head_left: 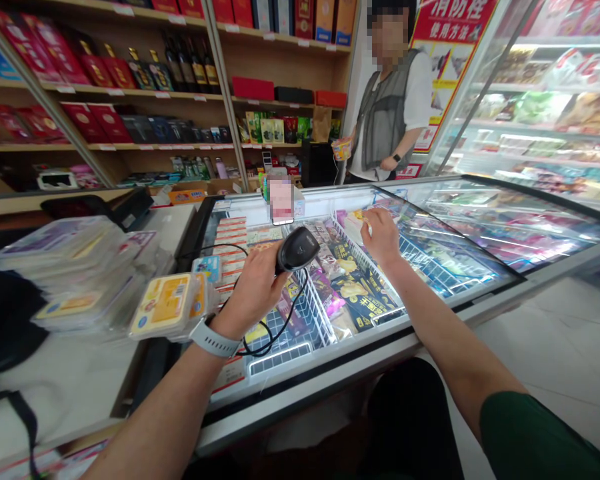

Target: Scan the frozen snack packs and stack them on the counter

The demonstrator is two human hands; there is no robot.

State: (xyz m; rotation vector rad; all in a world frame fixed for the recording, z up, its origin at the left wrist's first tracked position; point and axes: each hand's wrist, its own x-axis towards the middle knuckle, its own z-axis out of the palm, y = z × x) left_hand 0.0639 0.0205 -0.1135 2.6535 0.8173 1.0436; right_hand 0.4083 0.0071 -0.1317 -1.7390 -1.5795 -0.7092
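Nearest to the camera, the left forearm (pixel 170 393) crosses the near left corner of the freezer (pixel 305 397). The left hand (pixel 253 287) is closed around a black scanner (pixel 297 250), above the left part of this freezer. The right hand (pixel 381 235), half curled, is towards the far edge; whether it grips something, I cannot tell. Plastic boxes (pixel 163 305) lie near the right edge of the counter (pixel 80 387).
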